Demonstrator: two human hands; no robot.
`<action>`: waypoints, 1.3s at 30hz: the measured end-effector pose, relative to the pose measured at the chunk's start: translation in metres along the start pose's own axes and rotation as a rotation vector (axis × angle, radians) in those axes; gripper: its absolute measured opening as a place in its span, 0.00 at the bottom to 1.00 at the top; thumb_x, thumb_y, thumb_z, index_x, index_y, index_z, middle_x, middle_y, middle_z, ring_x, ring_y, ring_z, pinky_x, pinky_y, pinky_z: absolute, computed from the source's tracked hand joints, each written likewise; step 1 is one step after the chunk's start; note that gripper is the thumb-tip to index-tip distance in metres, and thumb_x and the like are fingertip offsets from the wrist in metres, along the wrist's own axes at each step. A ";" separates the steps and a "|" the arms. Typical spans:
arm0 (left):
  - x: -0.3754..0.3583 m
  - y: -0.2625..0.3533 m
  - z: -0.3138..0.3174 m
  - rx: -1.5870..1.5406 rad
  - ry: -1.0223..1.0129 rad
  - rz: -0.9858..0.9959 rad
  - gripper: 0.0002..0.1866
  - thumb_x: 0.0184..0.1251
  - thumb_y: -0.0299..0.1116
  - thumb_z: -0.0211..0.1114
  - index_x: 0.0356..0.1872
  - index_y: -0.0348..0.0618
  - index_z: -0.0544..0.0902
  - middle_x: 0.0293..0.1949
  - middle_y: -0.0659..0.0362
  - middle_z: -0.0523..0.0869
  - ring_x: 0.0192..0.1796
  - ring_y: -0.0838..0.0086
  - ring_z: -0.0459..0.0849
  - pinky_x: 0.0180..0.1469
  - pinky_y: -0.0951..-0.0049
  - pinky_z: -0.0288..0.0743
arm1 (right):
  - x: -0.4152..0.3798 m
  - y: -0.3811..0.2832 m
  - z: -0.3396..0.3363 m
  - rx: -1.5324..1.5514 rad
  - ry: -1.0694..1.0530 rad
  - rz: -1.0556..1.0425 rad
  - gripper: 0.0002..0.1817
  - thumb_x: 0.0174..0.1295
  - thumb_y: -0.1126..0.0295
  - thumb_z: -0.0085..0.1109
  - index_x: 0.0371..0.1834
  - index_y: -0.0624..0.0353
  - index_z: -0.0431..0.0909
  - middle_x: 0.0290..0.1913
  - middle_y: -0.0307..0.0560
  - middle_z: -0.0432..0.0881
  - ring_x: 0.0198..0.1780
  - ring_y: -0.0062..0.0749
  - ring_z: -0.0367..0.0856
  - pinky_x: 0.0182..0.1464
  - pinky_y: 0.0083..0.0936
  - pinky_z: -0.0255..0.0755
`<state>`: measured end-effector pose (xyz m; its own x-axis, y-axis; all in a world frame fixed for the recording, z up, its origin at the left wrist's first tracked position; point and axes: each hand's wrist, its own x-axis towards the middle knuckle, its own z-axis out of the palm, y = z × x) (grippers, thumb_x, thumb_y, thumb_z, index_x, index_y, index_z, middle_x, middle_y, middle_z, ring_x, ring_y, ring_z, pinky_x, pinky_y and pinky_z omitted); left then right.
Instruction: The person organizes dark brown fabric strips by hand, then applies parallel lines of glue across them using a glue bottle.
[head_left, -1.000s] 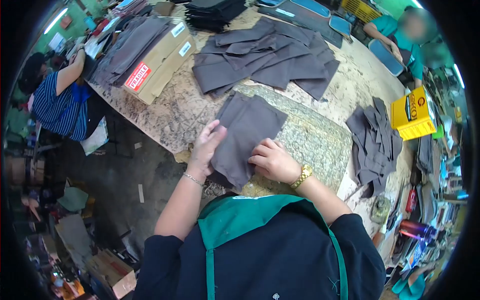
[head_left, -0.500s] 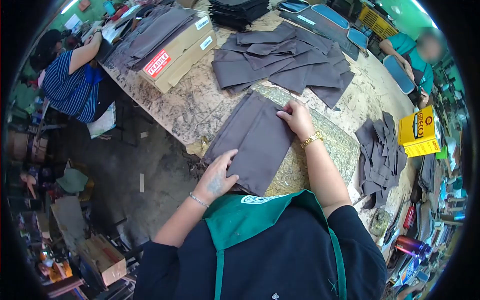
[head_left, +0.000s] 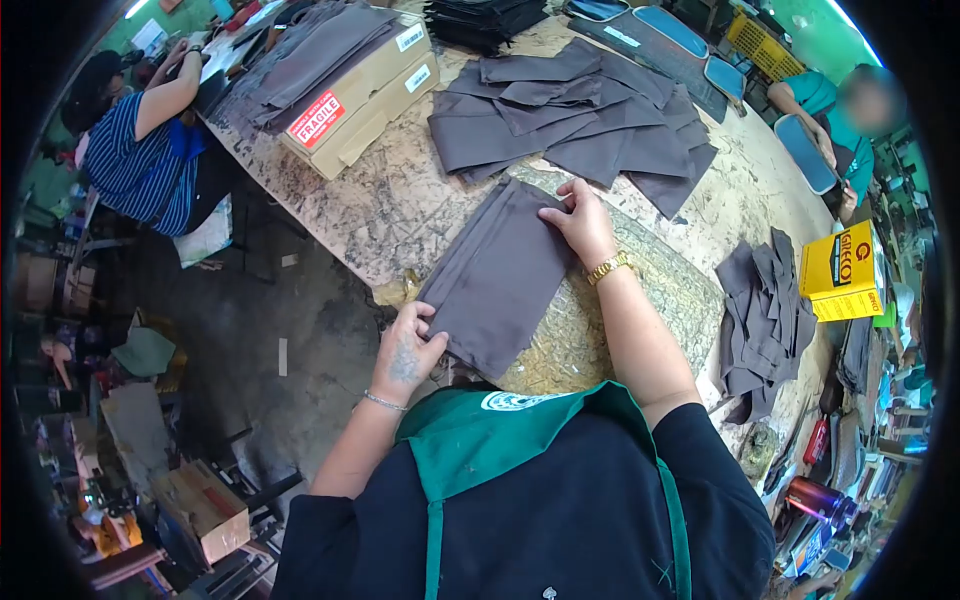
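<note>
A stack of dark grey-brown fabric pieces (head_left: pixel 500 275) lies at a slant on a worn, yellowish board (head_left: pixel 640 270) in front of me. At its lower left edge my left hand (head_left: pixel 408 345) pinches the fabric between thumb and fingers. My right hand (head_left: pixel 582 222) grips the upper right edge of the stack, thumb on top, fingertips partly bent. Several layered edges show along the stack's left side. Beyond it, a spread pile of similar dark pieces (head_left: pixel 590 120) covers part of the table.
Cardboard boxes (head_left: pixel 375 105) with fabric on top stand at the back left. Narrow dark strips (head_left: pixel 760 320) and a yellow box (head_left: pixel 842 272) are on the right. One person (head_left: pixel 140 150) sits at the far left, another (head_left: pixel 850 130) at the far right. Black pieces (head_left: pixel 480 22) are stacked at the back.
My left hand has moved left and up to the stack's edge. My right hand has shifted slightly left and up. The top piece now sits further left, over more of the layers beneath.
</note>
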<state>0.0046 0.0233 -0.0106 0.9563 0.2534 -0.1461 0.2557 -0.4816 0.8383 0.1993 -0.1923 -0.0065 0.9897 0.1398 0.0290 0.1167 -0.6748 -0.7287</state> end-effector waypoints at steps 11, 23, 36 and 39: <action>0.004 0.004 -0.005 0.031 0.024 -0.032 0.18 0.44 0.28 0.65 0.38 0.37 0.71 0.19 0.57 0.76 0.22 0.69 0.78 0.29 0.71 0.72 | 0.004 0.004 0.003 -0.050 -0.019 -0.015 0.22 0.40 0.63 0.69 0.37 0.56 0.71 0.31 0.47 0.78 0.37 0.40 0.78 0.41 0.32 0.70; 0.054 0.074 -0.027 0.509 0.310 0.735 0.13 0.51 0.31 0.62 0.39 0.40 0.75 0.41 0.51 0.75 0.46 0.57 0.74 0.46 0.62 0.69 | 0.018 0.002 -0.002 -0.057 0.188 -0.223 0.21 0.43 0.61 0.66 0.40 0.54 0.71 0.39 0.46 0.75 0.46 0.42 0.70 0.48 0.33 0.65; 0.222 0.108 0.085 0.729 0.061 0.613 0.18 0.51 0.41 0.62 0.42 0.44 0.78 0.44 0.56 0.78 0.51 0.62 0.75 0.48 0.60 0.71 | -0.040 0.011 -0.014 -0.181 0.123 -0.183 0.13 0.47 0.62 0.62 0.34 0.55 0.74 0.38 0.46 0.74 0.45 0.42 0.68 0.47 0.37 0.64; 0.231 0.108 0.094 0.729 0.089 0.540 0.12 0.53 0.37 0.58 0.35 0.41 0.79 0.36 0.53 0.80 0.42 0.56 0.78 0.42 0.58 0.73 | -0.051 0.028 -0.016 -0.168 0.132 -0.120 0.13 0.46 0.63 0.62 0.33 0.55 0.74 0.38 0.45 0.74 0.46 0.41 0.68 0.47 0.36 0.64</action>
<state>0.2663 -0.0492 -0.0037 0.9652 -0.1115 0.2367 -0.1686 -0.9569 0.2366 0.1534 -0.2300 -0.0178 0.9689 0.1377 0.2058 0.2352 -0.7714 -0.5912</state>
